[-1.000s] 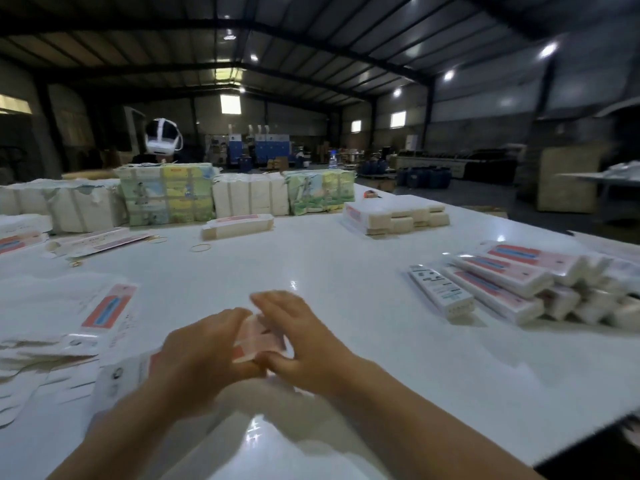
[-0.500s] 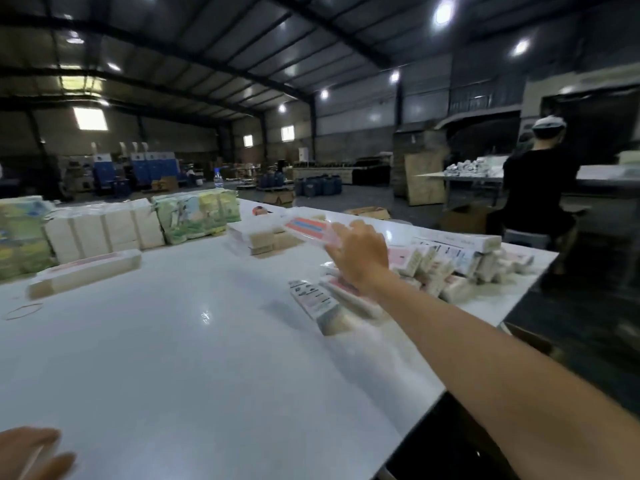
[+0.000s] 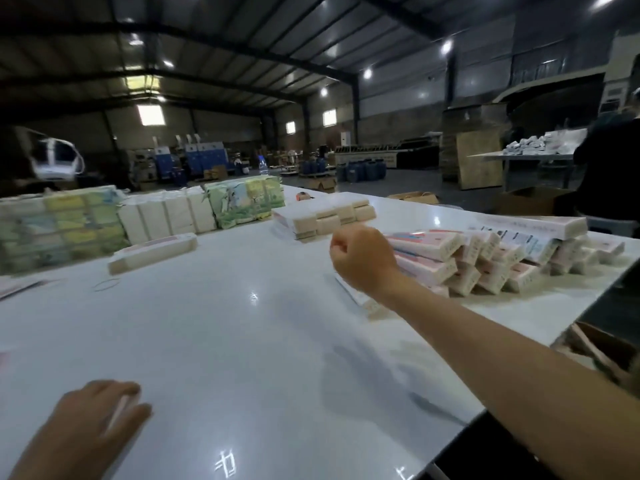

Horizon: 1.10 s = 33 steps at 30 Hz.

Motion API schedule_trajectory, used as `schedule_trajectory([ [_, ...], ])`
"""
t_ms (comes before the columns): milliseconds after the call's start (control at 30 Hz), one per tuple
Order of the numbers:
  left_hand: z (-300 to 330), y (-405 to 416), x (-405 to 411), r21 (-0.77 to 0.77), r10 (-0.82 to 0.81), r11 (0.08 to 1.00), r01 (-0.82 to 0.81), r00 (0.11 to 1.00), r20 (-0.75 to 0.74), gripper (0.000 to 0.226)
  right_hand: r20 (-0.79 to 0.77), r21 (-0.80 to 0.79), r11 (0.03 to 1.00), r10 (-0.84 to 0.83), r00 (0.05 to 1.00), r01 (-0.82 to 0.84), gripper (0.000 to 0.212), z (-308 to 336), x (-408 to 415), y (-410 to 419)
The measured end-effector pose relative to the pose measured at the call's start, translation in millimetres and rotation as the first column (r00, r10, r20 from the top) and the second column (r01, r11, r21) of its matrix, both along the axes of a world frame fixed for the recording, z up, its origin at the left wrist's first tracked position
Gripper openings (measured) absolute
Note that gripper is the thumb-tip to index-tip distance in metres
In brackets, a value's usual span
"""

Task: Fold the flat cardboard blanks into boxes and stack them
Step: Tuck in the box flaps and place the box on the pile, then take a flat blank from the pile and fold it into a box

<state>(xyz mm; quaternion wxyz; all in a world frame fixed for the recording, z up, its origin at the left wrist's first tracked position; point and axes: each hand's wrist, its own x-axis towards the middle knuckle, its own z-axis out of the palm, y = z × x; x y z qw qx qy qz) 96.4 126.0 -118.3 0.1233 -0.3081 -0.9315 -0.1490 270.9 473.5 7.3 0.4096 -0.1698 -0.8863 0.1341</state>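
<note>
My right hand (image 3: 363, 261) hovers over the white table (image 3: 242, 341) with its fingers curled shut and nothing in them. It sits just left of a leaning pile of folded pink-and-white boxes (image 3: 485, 261). One more folded box (image 3: 363, 303) lies partly hidden under my wrist. My left hand (image 3: 97, 424) rests palm down at the near left of the table. A pale pinkish strip (image 3: 121, 408) shows between its thumb and fingers; whether it is gripped is unclear.
Wrapped bundles (image 3: 62, 230) and white packs (image 3: 166, 213) line the far side. A low stack of boxes (image 3: 325, 216), one long box (image 3: 152, 252) and a rubber band (image 3: 105, 284) lie nearby. A person (image 3: 606, 174) is at far right, and an open carton (image 3: 602, 348) sits below the table edge.
My right hand carried the folded box to the pile on the right, let it go and pulled back with curled fingers. My left hand stayed low at the near left.
</note>
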Motion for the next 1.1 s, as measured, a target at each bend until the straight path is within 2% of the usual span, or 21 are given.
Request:
schedule_trajectory([
  [67,16,-1,18,0.081,-0.004,0.997,0.003,1.000,0.020,0.024,0.085,-0.002,0.983,0.184,0.979,-0.185,0.021,-10,-19,-61],
  [167,18,-2,26,0.079,-0.019,0.997,0.021,0.999,-0.026,0.026,0.316,-0.002,0.942,0.319,0.893,-0.336,0.029,-43,-47,-135],
  [300,18,-1,29,0.128,-0.013,0.992,0.010,1.000,0.019,0.028,0.489,0.044,0.942,0.269,0.830,-0.332,0.031,-85,-67,-172],
  [400,33,-8,20,0.266,-0.010,0.963,-0.049,0.976,0.216,0.016,0.488,0.041,0.963,0.213,0.846,-0.266,0.028,-94,-70,-170],
  [467,48,-23,-4,0.295,0.081,0.942,-0.161,0.961,0.266,0.015,0.488,0.052,0.967,0.194,0.851,-0.250,0.025,-95,-70,-169],
  [567,65,-66,-50,0.107,0.381,0.913,-0.394,0.916,0.124,0.029,0.509,0.064,0.962,0.197,0.838,-0.265,0.020,-94,-70,-172],
  [633,68,-97,-74,-0.064,0.575,0.818,-0.571,0.814,0.085,0.046,0.526,0.057,0.964,0.191,0.829,-0.259,0.019,-91,-70,-176],
  [700,62,-116,-90,-0.187,0.679,0.728,-0.660,0.732,0.063,0.069,0.526,0.060,0.969,0.174,0.832,-0.241,0.021,-88,-69,-179],
  [767,57,-121,-103,-0.224,0.714,0.687,-0.691,0.699,0.036,0.081,0.514,0.066,0.969,0.170,0.841,-0.236,0.021,-86,-70,-182],
  [867,63,-114,-115,-0.196,0.741,0.664,-0.721,0.670,0.046,0.072,0.509,0.068,0.964,0.189,0.840,-0.258,0.014,-85,-67,-182],
  [967,69,-101,-115,-0.154,0.783,0.621,-0.768,0.615,0.090,0.076,0.471,0.047,0.961,0.219,0.855,-0.272,0.011,-85,-54,-177],
  [1000,69,-96,-116,-0.153,0.796,0.604,-0.782,0.603,0.062,0.077,0.459,0.049,0.957,0.232,0.857,-0.285,0.011,-86,-52,-176],
  [1100,69,-84,-116,-0.260,0.777,0.554,-0.791,0.603,-0.180,0.065,0.451,0.045,0.948,0.262,0.853,-0.316,0.008,-87,-51,-173],
])
